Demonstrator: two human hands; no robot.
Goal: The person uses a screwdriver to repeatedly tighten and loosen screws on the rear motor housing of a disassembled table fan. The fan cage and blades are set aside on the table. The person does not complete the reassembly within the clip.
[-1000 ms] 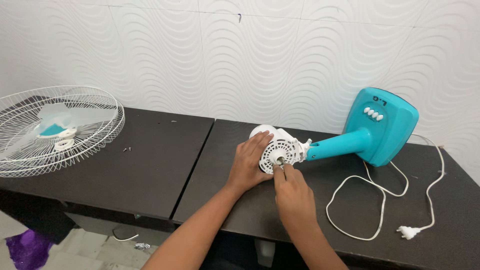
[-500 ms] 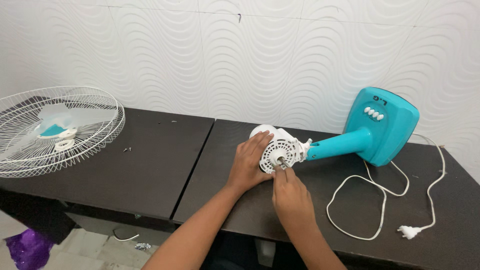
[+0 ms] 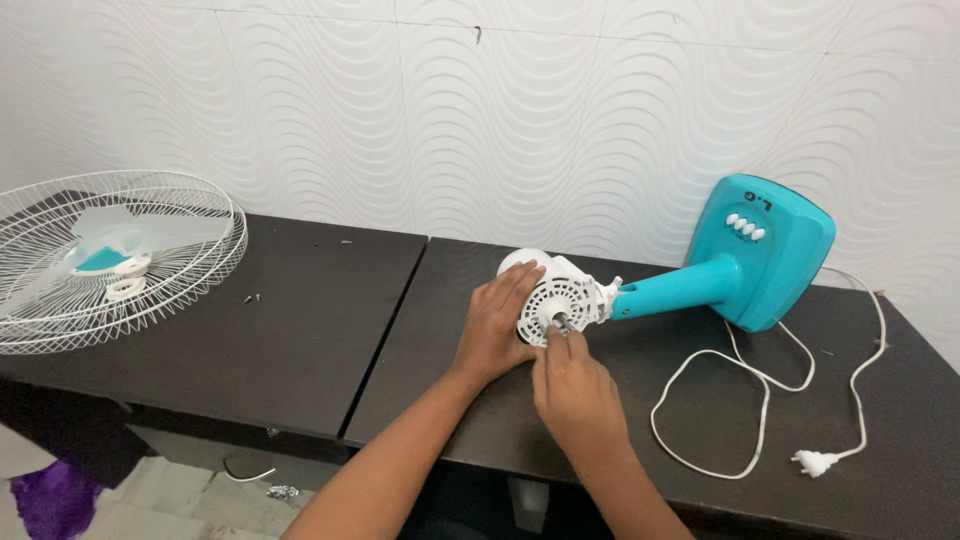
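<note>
Motor housing (image 3: pixel 562 296) shaft tip hidden behind right hand (image 3: pixel 577 392) fingertips.

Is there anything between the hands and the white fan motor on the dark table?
Nothing visible. The left hand lies directly on the white round fan motor housing, and the right hand has its fingertips at the metal shaft in the middle. The white wire fan guard and the white power cord lie off to either side.
</note>
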